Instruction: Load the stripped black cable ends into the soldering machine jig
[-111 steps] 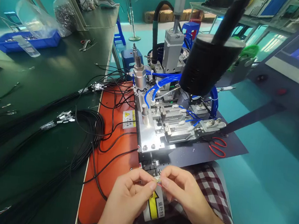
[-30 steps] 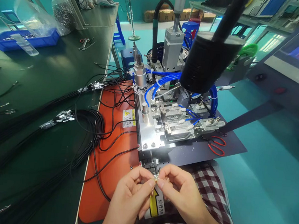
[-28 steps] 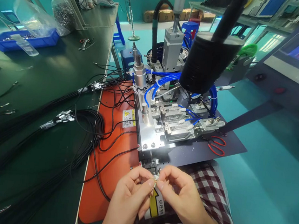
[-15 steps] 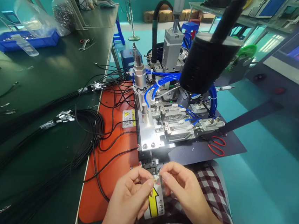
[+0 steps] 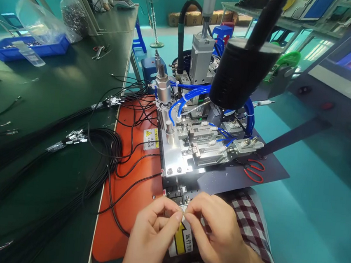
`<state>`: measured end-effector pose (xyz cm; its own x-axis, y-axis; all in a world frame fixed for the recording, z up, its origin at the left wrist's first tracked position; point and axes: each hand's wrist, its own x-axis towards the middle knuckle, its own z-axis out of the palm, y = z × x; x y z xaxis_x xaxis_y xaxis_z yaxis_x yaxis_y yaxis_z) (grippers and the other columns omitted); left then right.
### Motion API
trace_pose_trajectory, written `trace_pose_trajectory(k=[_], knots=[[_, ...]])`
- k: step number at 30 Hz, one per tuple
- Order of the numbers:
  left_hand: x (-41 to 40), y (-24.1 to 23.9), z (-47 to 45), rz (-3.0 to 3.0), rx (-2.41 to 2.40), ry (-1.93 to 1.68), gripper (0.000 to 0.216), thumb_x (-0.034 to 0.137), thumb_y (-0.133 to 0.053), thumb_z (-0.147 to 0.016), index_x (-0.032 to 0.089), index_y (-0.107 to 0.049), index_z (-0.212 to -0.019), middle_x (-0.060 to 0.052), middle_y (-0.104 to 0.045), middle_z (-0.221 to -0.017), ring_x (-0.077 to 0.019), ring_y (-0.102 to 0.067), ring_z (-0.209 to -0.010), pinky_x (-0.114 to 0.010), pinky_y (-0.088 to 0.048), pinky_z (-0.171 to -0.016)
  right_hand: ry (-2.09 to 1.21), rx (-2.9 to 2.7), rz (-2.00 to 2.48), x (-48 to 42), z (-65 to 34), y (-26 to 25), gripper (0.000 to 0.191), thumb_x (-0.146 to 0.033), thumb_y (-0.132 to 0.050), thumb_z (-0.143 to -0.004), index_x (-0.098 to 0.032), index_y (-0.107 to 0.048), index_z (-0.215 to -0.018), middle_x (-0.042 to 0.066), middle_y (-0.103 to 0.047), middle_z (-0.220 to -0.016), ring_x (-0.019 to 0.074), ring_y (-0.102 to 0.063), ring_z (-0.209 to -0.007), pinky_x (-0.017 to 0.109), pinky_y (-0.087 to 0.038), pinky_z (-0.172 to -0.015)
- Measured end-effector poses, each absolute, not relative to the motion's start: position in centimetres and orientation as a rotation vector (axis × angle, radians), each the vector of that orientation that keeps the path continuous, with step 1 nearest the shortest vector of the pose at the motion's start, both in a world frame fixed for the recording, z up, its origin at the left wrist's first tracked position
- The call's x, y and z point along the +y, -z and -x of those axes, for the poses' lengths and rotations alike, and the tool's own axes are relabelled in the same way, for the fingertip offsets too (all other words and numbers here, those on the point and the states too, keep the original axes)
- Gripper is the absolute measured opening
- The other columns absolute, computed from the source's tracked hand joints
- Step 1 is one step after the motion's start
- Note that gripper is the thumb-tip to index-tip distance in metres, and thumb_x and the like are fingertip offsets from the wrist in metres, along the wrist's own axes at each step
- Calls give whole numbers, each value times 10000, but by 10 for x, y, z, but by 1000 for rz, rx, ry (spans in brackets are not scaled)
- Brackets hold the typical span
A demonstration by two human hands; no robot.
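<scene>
My left hand (image 5: pixel 153 232) and my right hand (image 5: pixel 215 234) meet fingertip to fingertip at the near edge of the orange machine base (image 5: pixel 134 177). Both hands are pinched shut on a tiny wire end with a small metal terminal (image 5: pixel 183 208), which the fingers mostly hide. A thin black wire (image 5: pixel 114 216) runs from my left hand back toward the bundles. Just beyond my fingers sits the machine's steel fixture plate (image 5: pixel 179 160) with clamps and blue air hoses (image 5: pixel 184 99). A yellow arrow label (image 5: pixel 183 240) shows under my hands.
Bundles of black wires with metal terminals (image 5: pixel 69 138) lie on the dark green bench (image 5: pixel 42 94) at left. Red-handled scissors (image 5: pixel 254 170) lie on the black plate at right. A black cylinder (image 5: pixel 243 72) hangs above the fixture. A blue tray (image 5: pixel 31 45) stands far left.
My right hand's fingers parted briefly from the left, then closed back onto the wire end, curling lower over it. My left hand has stayed almost still.
</scene>
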<state>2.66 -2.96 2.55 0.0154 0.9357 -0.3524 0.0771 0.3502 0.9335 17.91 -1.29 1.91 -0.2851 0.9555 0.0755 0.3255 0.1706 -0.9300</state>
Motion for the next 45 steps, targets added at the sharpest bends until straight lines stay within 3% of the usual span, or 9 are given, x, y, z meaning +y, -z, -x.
trace_pose_trajectory(k=[4,8,12,17,20,26,34,45], knots=[[-34,-27,-28,-1491,1352,-1028,112,151,-558,-836,184,-647,-777,-28,-593,-721,-149,-560,-647,-231,-450,-587,-1493,-1429,1247,-13,-177,-18,194,-273,-499,-888,-203,-506,-707,-23,-467,-631,134,-430,-574,255,-359,-548],[-31,-26,-26,-1553,1272,-1083,175,85,-533,-847,215,-648,-821,-3,-586,-715,-128,-546,-630,-209,-436,-571,-1844,-1202,1159,-8,-177,-18,243,-386,-541,-861,-190,-488,-727,-59,-417,-569,107,-384,-519,231,-320,-511],[-27,-23,-22,-1582,1217,-1070,183,82,-527,-852,215,-644,-809,4,-569,-700,-127,-528,-630,-213,-424,-580,-1969,-1087,1123,-5,-178,-21,321,-457,-591,-808,-181,-481,-687,-70,-416,-522,93,-358,-493,223,-278,-497],[-20,-28,-23,-1510,1290,-799,143,164,-507,-884,201,-613,-795,-10,-592,-733,-140,-561,-656,-224,-448,-601,-1928,-1019,1177,-1,-180,-19,305,-435,-627,-789,-179,-507,-674,-74,-434,-509,87,-366,-482,222,-277,-494],[-14,-32,-22,-1598,1381,-758,80,182,-536,-870,220,-606,-885,-3,-599,-805,-131,-577,-677,-201,-457,-590,-1849,-1040,1228,6,-183,-16,271,-401,-619,-802,-183,-524,-671,-71,-445,-518,91,-381,-489,228,-281,-490],[-2,-19,-12,-1926,1417,-759,187,106,-453,-898,194,-617,-915,-20,-565,-825,-133,-591,-771,-211,-468,-692,-1748,-1135,1279,26,-186,-2,259,-394,-641,-770,-175,-551,-664,-64,-456,-540,94,-398,-492,234,-298,-489],[4,-2,-1,-2282,1338,-694,318,69,-415,-876,156,-634,-1089,-39,-528,-816,-131,-571,-665,-212,-477,-586,-1808,-1135,1272,34,-182,19,248,-390,-621,-782,-175,-535,-694,-63,-467,-568,93,-420,-490,233,-318,-493],[0,10,2,-2421,1352,-690,431,6,-345,-855,174,-567,-1183,-54,-550,-850,-157,-569,-700,-246,-494,-601,-1799,-1169,1306,34,-183,17,263,-415,-609,-796,-180,-538,-704,-62,-463,-562,98,-428,-489,234,-342,-488]])
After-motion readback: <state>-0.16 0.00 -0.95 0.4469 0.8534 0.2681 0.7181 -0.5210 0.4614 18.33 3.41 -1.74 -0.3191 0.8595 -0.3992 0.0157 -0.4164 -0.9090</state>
